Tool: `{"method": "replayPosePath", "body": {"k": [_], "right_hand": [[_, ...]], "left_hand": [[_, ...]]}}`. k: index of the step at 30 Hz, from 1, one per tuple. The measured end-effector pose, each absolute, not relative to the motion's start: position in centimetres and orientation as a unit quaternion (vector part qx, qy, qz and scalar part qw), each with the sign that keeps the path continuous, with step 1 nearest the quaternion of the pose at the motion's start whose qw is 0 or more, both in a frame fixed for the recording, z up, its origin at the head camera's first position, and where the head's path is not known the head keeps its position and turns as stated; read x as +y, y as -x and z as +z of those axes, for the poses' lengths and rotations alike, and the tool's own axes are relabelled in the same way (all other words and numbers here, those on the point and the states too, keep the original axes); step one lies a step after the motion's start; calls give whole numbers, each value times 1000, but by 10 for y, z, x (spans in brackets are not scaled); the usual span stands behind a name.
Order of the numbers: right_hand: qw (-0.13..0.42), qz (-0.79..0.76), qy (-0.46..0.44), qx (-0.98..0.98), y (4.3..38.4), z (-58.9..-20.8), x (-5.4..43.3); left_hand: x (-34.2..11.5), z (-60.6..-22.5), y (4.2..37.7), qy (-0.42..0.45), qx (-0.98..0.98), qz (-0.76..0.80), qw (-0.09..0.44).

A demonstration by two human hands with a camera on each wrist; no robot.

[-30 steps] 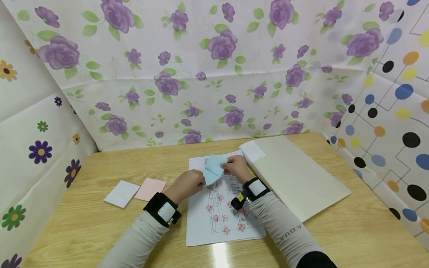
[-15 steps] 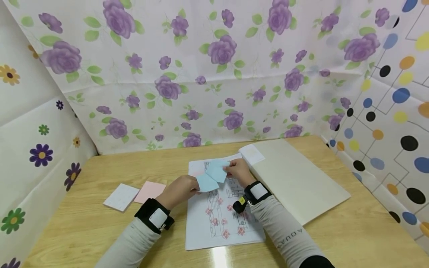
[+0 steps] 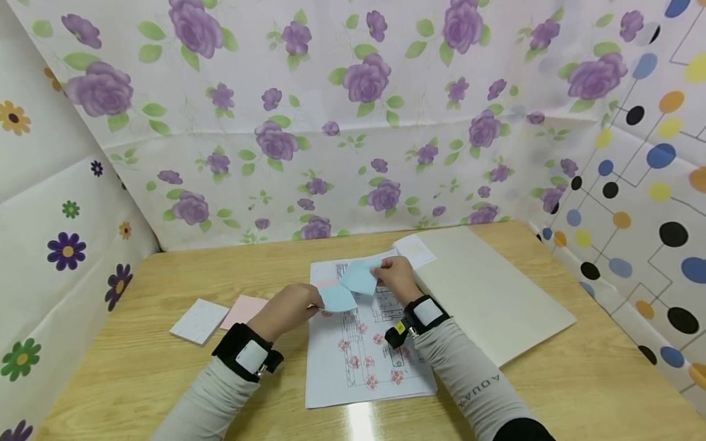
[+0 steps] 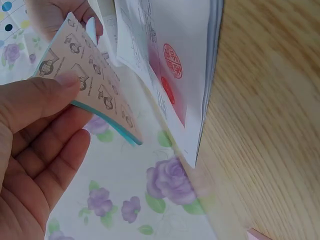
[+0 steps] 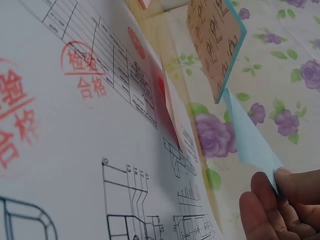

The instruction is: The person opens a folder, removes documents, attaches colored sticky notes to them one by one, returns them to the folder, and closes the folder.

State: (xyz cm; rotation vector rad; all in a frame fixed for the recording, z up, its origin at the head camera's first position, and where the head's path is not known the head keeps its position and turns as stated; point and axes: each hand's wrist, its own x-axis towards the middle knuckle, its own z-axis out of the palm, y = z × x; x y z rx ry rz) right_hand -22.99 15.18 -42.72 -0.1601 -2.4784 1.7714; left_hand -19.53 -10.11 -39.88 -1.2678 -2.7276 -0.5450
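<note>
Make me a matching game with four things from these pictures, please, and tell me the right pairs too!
Things:
1. blue pad
2. blue sheet
3. pink square
4. big cream folder

Places:
A. lying to the right of the printed papers
B. pinched by the right hand
C. on the table, next to the white square
D. held by the left hand

Right pairs: 1-D, 2-B, 3-C, 4-A.
</note>
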Motion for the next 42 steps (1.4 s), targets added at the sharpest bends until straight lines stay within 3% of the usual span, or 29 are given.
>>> {"method": "replayPosePath", "body": {"k": [6, 12, 27, 42], "right_hand": [[73, 585, 67, -805, 235, -433, 159], [61, 584, 80, -805, 237, -435, 161], [55, 600, 70, -795, 234, -438, 161], [52, 609, 71, -788, 233, -436, 162]], "left_hand": [[-109, -398, 194, 398, -900, -172, 49], [-114, -395, 194, 370, -909, -177, 75], [-127, -395, 193, 315, -912, -195, 175], [-153, -402, 205, 213, -949, -172, 160]]}}
